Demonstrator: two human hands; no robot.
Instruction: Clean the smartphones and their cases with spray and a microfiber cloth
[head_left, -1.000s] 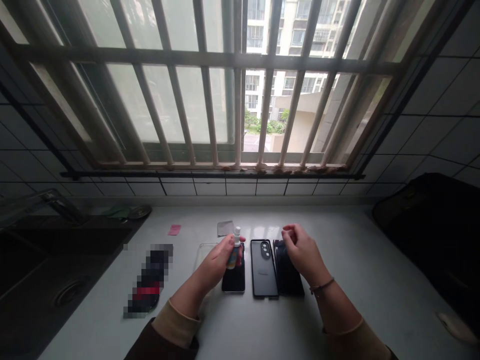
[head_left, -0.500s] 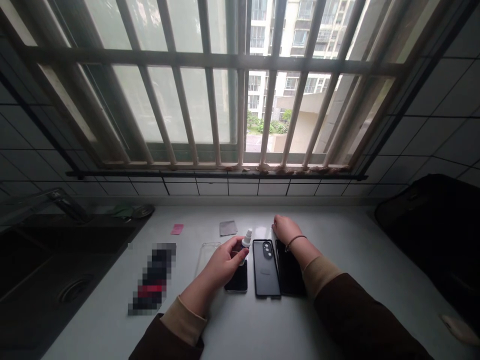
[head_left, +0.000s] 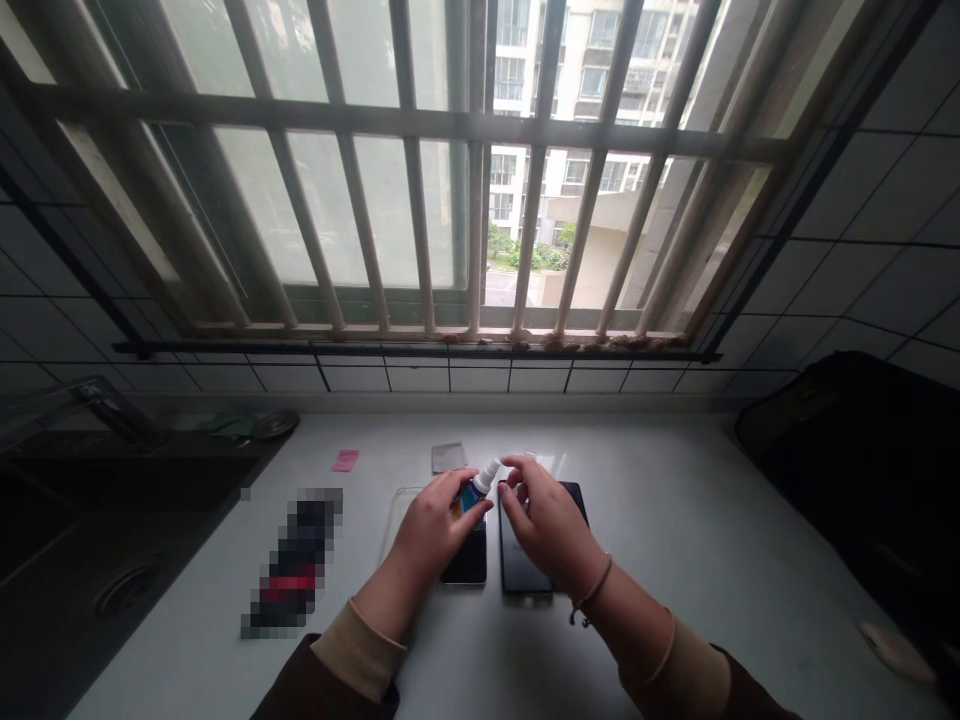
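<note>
My left hand (head_left: 436,522) is closed around a small spray bottle (head_left: 481,484) with a white nozzle, which leans to the right. Close to the nozzle is my right hand (head_left: 546,508), its fingers bent and apart; I see nothing held in them. Below my left hand lies a dark phone (head_left: 465,568), beside a clear phone case (head_left: 395,515). A black phone case (head_left: 521,575) lies partly under my right hand. Next to it, a black slab-like phone (head_left: 576,494) is mostly covered by that hand.
On the white counter (head_left: 360,620) are a grey cloth (head_left: 448,457), a pink paper slip (head_left: 346,460), a small clear piece (head_left: 544,461) and a blurred-out dark and red item (head_left: 294,560). A sink (head_left: 45,580) is at left, a black bag (head_left: 862,480) at right. A barred window stands behind.
My right hand has come from the back of the counter, left and nearer, to beside the spray bottle's nozzle, and its fingers have spread. My left hand keeps the bottle, now tilted more.
</note>
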